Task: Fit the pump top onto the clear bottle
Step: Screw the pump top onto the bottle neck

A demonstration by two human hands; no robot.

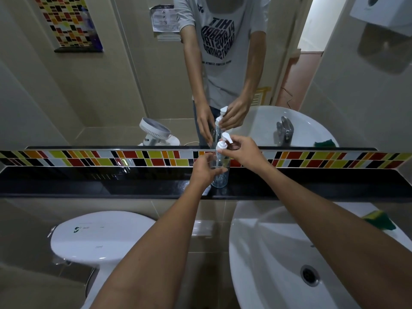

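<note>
A clear plastic bottle (220,178) stands upright on the black ledge (89,181) below the mirror. My left hand (204,169) wraps around the bottle's body from the left. The white pump top (223,143) sits at the bottle's neck, its nozzle pointing up and right. My right hand (242,150) grips the pump's collar with fingertips from the right. The pump's thin tube runs down inside the bottle. The mirror above repeats both hands and the bottle.
A white sink (278,253) with a drain lies below right, with a green and yellow sponge (379,221) on its rim. A white toilet lid (100,236) is below left. A strip of coloured tiles (111,158) runs behind the ledge.
</note>
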